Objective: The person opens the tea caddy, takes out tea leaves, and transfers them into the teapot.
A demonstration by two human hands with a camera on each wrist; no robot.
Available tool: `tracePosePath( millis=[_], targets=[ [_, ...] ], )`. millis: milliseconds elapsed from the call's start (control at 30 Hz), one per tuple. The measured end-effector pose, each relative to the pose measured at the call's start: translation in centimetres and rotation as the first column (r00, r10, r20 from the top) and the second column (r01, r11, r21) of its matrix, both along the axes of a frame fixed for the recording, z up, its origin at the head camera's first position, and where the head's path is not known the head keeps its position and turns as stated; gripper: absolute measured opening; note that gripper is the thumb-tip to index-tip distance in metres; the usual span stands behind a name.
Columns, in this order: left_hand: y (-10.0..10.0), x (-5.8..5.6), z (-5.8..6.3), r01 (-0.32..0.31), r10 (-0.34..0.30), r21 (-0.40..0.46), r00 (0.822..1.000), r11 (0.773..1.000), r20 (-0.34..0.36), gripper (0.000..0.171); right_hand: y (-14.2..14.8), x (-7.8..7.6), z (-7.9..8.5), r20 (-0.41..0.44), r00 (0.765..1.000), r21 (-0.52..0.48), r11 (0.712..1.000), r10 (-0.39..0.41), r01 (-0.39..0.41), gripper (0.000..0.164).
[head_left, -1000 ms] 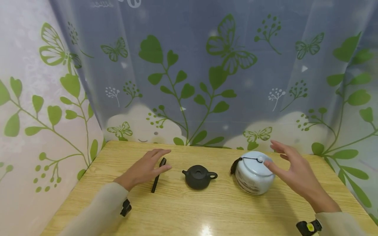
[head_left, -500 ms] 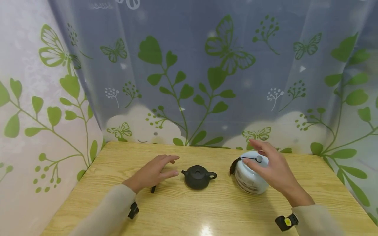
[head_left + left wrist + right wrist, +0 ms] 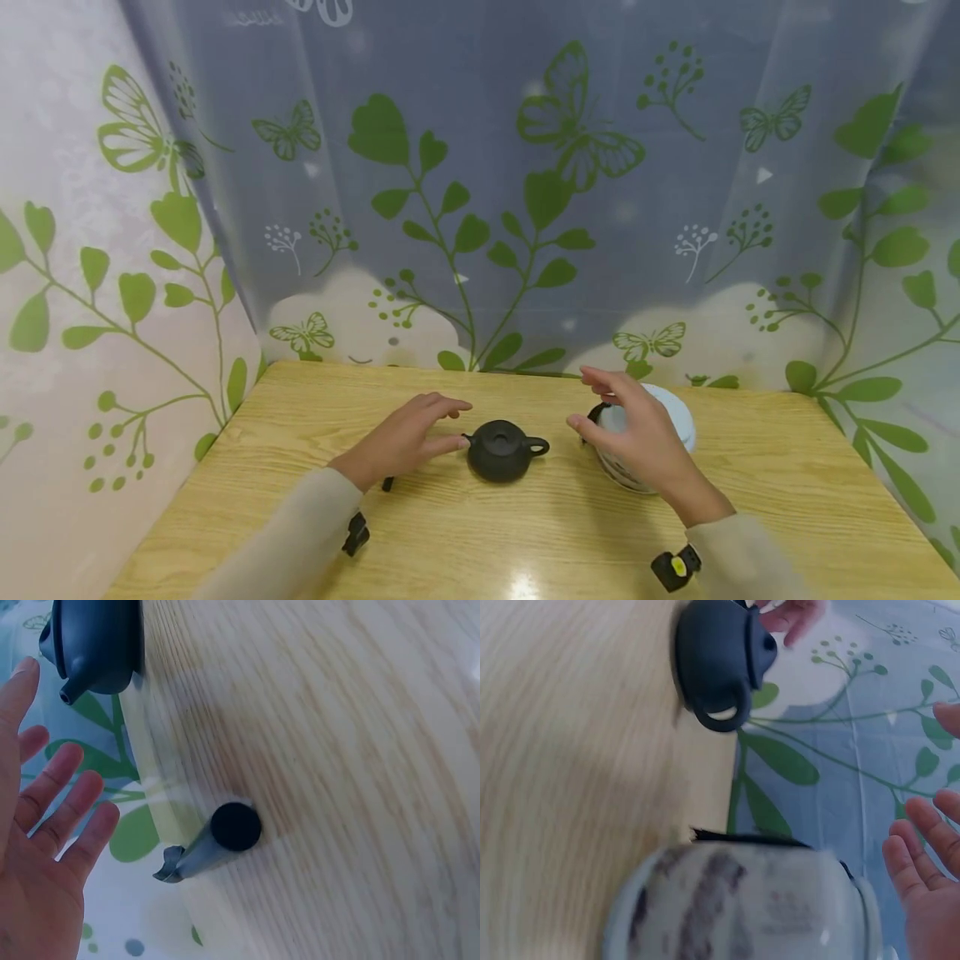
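A small black teapot (image 3: pixel 498 452) stands on the table, its spout to the left and its loop handle to the right. My left hand (image 3: pixel 408 437) hovers at the spout, fingers relaxed and thumb tip overlapping it in the head view. Beneath this hand lies a slim black rod (image 3: pixel 236 826), mostly hidden in the head view; the left wrist view shows its round end and a notched far end. My right hand (image 3: pixel 637 437) hangs with fingers spread before the lidded white jar (image 3: pixel 678 414), covering much of it. Both hands hold nothing.
The wooden table (image 3: pixel 480 542) ends at a patterned cloth backdrop (image 3: pixel 480 167) with leaves and butterflies. More of this cloth rises at the left and right sides. A dark tassel (image 3: pixel 596 412) hangs on the jar's left side.
My right hand has moved left, across the front of the jar towards the teapot. My left hand has shifted right to the spout, covering most of the rod. Teapot and jar stay put.
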State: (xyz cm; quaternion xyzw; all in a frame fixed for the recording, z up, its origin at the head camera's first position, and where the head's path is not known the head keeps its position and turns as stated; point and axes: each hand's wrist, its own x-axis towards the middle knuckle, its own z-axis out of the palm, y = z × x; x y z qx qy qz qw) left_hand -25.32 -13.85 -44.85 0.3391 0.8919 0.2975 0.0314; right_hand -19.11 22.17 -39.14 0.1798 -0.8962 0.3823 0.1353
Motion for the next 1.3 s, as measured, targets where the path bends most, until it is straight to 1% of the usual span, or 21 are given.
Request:
tracePosePath(
  millis=[100,167,300,433,633,800,900,1000,1067,1133,1233,1300],
  targets=[
    [0.3,-0.1,-0.2,0.003,-0.003,-0.008,1.0,1.0,-0.007,0.054,-0.9,-0.3,-0.6,0.013,1.0,-0.006,1.0,0.006,-0.006,0.064],
    [0.4,-0.1,-0.3,0.001,-0.001,-0.011,1.0,1.0,0.004,0.051,-1.4,-0.4,-0.9,0.022,1.0,-0.008,1.0,0.013,-0.013,0.064],
    [0.7,0.0,-0.6,-0.001,0.001,-0.015,1.0,1.0,0.024,0.047,-2.4,-0.7,-1.7,0.011,1.0,-0.011,1.0,0.025,-0.025,0.062],
    [0.8,0.0,-0.8,0.001,-0.001,-0.014,1.0,1.0,0.013,0.045,-3.3,-1.0,-2.6,0.01,0.999,-0.022,0.999,0.039,-0.039,0.059],
    [1.0,0.0,-0.9,-0.001,0.001,-0.016,1.0,1.0,-0.01,0.045,-4.4,-1.5,-3.8,0.075,0.996,-0.04,0.998,0.043,-0.04,0.057],
    [1.4,0.0,-0.5,-0.001,0.001,-0.004,1.0,1.0,-0.013,0.047,-4.6,-1.9,-4.9,0.158,0.986,-0.049,0.998,0.05,-0.043,0.054],
    [1.9,0.0,-0.3,-0.003,0.003,0.002,1.0,1.0,-0.008,0.046,-4.5,-2.1,-5.6,0.214,0.976,-0.059,0.998,0.047,-0.035,0.05],
    [2.3,-0.1,-0.1,-0.002,0.002,0.004,1.0,1.0,-0.013,0.043,-4.5,-2.3,-6.3,0.249,0.968,-0.057,0.998,0.032,-0.018,0.044],
    [2.6,-0.2,0.0,0.002,-0.002,0.004,1.0,1.0,-0.015,0.042,-4.5,-2.5,-6.8,0.256,0.966,-0.049,0.999,0.023,-0.011,0.039],
    [2.8,-0.2,0.0,0.01,-0.01,0.0,0.999,1.0,-0.035,0.04,-4.6,-2.6,-7.3,0.253,0.967,-0.042,0.999,0.016,-0.005,0.033],
    [3.2,-0.2,0.2,0.021,-0.022,-0.006,0.999,1.0,-0.048,0.039,-4.7,-2.7,-7.7,0.254,0.967,-0.046,0.999,0.022,-0.011,0.024],
    [3.5,-0.1,0.3,0.031,-0.032,-0.011,0.997,0.999,-0.069,0.038,-4.7,-2.7,-7.9,0.251,0.968,-0.046,0.999,0.025,-0.014,0.019]
  ],
)
